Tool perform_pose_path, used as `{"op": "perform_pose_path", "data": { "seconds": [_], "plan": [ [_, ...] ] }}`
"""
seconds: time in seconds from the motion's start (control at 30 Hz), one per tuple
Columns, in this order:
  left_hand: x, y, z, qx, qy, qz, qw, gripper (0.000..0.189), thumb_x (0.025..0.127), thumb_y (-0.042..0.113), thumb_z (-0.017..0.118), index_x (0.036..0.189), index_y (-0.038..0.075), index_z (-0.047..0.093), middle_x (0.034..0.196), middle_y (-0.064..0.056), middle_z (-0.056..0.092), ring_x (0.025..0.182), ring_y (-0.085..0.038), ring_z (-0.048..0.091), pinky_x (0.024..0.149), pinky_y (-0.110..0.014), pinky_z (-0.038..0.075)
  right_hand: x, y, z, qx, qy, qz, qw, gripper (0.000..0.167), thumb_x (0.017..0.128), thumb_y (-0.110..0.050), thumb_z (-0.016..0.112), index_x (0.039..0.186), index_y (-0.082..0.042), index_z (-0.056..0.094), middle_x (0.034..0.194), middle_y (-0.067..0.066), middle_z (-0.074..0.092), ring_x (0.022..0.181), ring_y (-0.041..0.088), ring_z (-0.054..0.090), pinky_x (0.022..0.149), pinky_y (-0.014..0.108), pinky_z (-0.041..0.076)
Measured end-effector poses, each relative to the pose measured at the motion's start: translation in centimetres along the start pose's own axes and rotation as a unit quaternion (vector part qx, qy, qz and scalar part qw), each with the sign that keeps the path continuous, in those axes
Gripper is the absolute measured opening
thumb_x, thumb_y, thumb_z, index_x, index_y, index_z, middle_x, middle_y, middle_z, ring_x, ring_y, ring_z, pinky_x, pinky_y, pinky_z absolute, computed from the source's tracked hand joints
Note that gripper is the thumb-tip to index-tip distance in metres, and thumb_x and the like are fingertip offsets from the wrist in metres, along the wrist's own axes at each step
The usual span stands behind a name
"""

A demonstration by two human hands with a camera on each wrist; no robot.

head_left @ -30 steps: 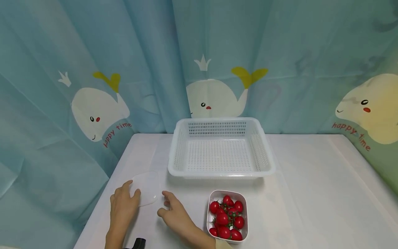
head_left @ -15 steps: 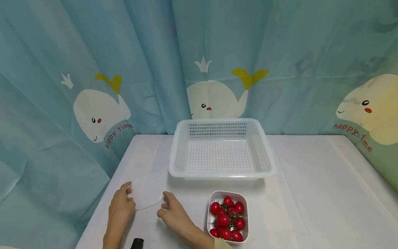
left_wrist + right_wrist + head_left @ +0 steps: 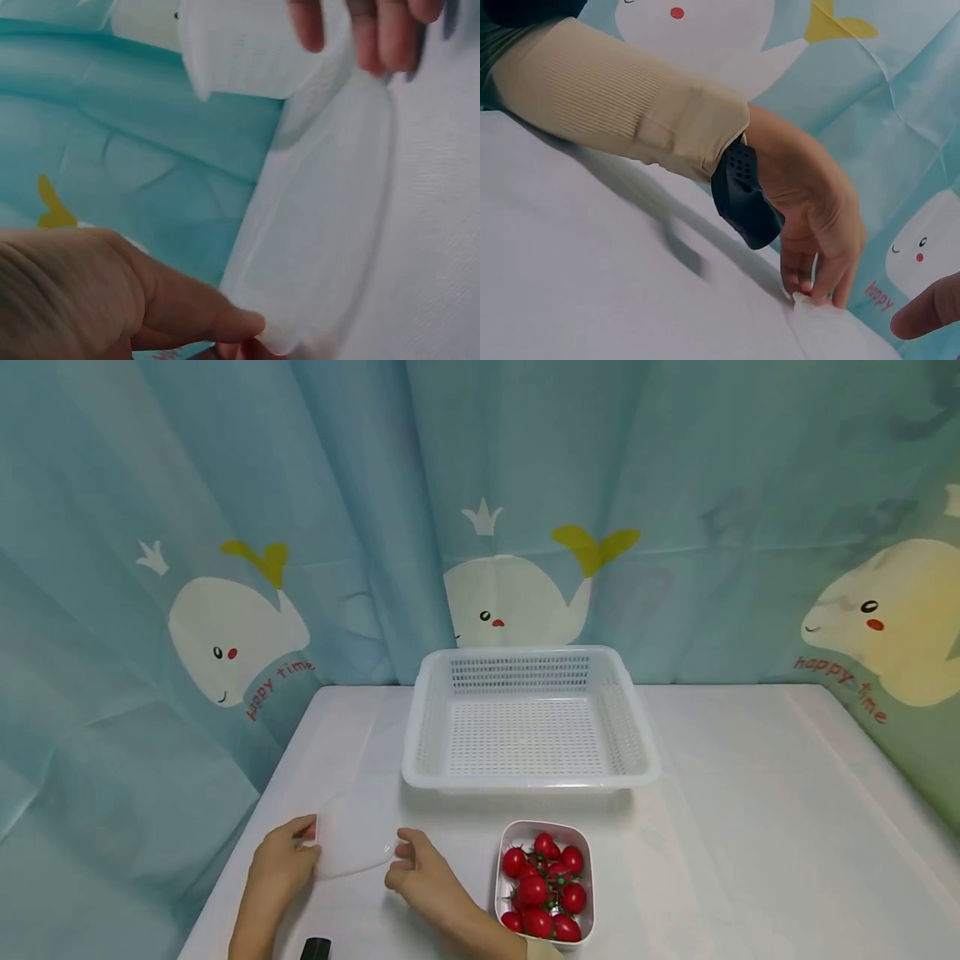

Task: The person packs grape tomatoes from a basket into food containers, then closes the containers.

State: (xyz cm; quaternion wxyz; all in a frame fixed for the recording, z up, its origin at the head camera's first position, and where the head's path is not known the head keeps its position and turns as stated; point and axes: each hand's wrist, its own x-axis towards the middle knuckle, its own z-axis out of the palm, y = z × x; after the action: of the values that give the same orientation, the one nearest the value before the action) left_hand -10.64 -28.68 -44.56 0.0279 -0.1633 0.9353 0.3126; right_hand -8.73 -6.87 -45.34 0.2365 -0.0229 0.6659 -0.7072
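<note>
A clear plastic lid (image 3: pixel 354 835) with rounded corners is held slightly tilted at the table's left side. My left hand (image 3: pixel 281 860) pinches its left edge between thumb and fingers, as the left wrist view of the lid (image 3: pixel 322 202) also shows. At the lid's opposite edge is my right hand (image 3: pixel 429 872), fingers loosely bent; whether they touch the lid is unclear. One right finger (image 3: pixel 930 307) shows in the right wrist view, apart from the lid (image 3: pixel 832 326). Right of that hand stands a white square container (image 3: pixel 589 893) of red cherry tomatoes (image 3: pixel 534 890).
A white perforated plastic basket (image 3: pixel 528 781) stands at the back of the white table (image 3: pixel 750 827). Behind the table hangs a blue curtain (image 3: pixel 360 460) with printed whales. A black object (image 3: pixel 316 948) shows at the bottom edge by the left forearm.
My left hand has moved slightly left and nearer, now pinching the lid's edge. The lid has shifted towards me and tilted. The right hand has barely moved; tomatoes and basket stay put.
</note>
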Motion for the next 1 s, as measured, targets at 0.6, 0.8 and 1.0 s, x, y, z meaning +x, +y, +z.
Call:
{"op": "perform_pose_path", "data": {
  "seconds": [0.6, 0.8, 1.0],
  "plan": [
    [-7.7, 4.4, -1.0, -0.102, 0.18, 0.064, 0.9763, 0.047, 0.085, -0.011, 0.074, 0.128, 0.004, 0.065, 0.112, -0.007, 0.066, 0.085, -0.003, 0.059, 0.066, -0.004, 0.05, -4.7, -2.1, -2.5, 0.01, -0.029, -0.016, 0.9994, 0.071, 0.091, -0.006, 0.061, 0.158, -0.003, 0.037, 0.134, 0.007, 0.054, 0.12, 0.027, 0.066, 0.094, 0.038, 0.054],
    [-9.9, 7.7, -0.5, -0.188, 0.258, 0.152, 0.9354, 0.035, 0.079, -0.017, 0.08, 0.107, 0.004, 0.076, 0.099, 0.019, 0.066, 0.085, 0.007, 0.062, 0.073, -0.004, 0.053, -6.1, -3.5, -5.1, 0.072, -0.03, -0.017, 0.9968, 0.064, 0.103, -0.019, 0.06, 0.16, -0.002, 0.036, 0.147, 0.012, 0.051, 0.128, 0.027, 0.064, 0.112, 0.046, 0.052],
    [-9.8, 9.1, 2.6, -0.263, 0.28, 0.365, 0.8482, 0.027, 0.076, -0.023, 0.078, 0.097, -0.006, 0.077, 0.095, 0.001, 0.071, 0.09, 0.001, 0.069, 0.08, -0.012, 0.058, -7.8, -3.5, -8.5, 0.16, -0.019, -0.053, 0.9855, 0.067, 0.113, -0.039, 0.04, 0.16, 0.007, 0.027, 0.16, 0.022, 0.036, 0.139, 0.024, 0.053, 0.112, 0.023, 0.048]
  ]
}}
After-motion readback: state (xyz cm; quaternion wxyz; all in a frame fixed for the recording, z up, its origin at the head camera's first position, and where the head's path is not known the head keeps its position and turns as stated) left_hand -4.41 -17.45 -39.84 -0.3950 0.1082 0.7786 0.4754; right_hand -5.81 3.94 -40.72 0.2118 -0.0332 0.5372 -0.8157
